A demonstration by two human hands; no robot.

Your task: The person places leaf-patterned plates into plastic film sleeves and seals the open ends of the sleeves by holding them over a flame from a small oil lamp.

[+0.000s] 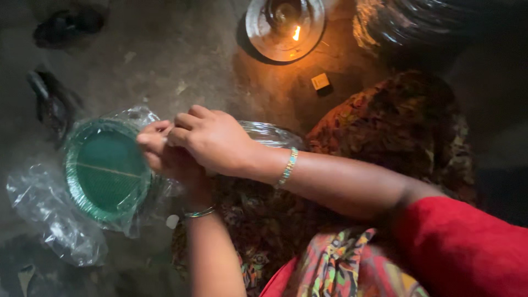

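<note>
My left hand [165, 157] and my right hand [212, 140] meet close together above the right edge of a round green plate [104, 170]. The fingertips of both hands pinch something small between them; it is too small and dark to make out. The right hand lies over the left and hides most of it. Each wrist wears a thin bangle. The green plate sits on clear crumpled plastic wrap [52, 220] on the grey floor. A clear glass bowl rim [269, 133] shows just behind my right wrist.
A lit oil lamp on a round metal dish [285, 27] glows at the top. A small yellow box [320, 81] lies below it. Patterned cloth [407, 126] covers my lap. Dark sandals [55, 102] lie at the left.
</note>
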